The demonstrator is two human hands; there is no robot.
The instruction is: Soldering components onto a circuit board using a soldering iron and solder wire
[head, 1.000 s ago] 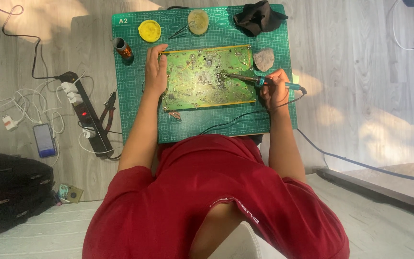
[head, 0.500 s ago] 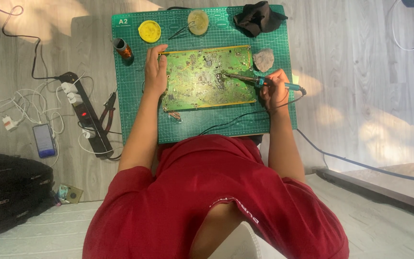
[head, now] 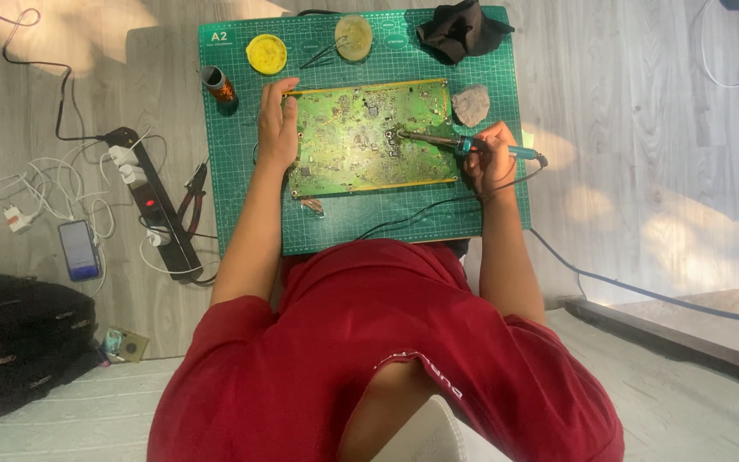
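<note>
A green circuit board lies flat on a green cutting mat. My left hand rests on the board's left edge, fingers spread, pressing it down. My right hand grips a soldering iron with a teal handle, held nearly level. Its tip touches the board right of centre. The iron's black cord runs off to the right. My red shirt fills the lower part of the view.
On the mat's far edge sit a yellow round tin, a pale round dish, a black cloth, a grey sponge and a solder spool. Left of the mat lie pliers, a power strip, a phone and a black bag.
My right hand has shifted the soldering iron slightly across the board. The left hand stays on the board's left edge.
</note>
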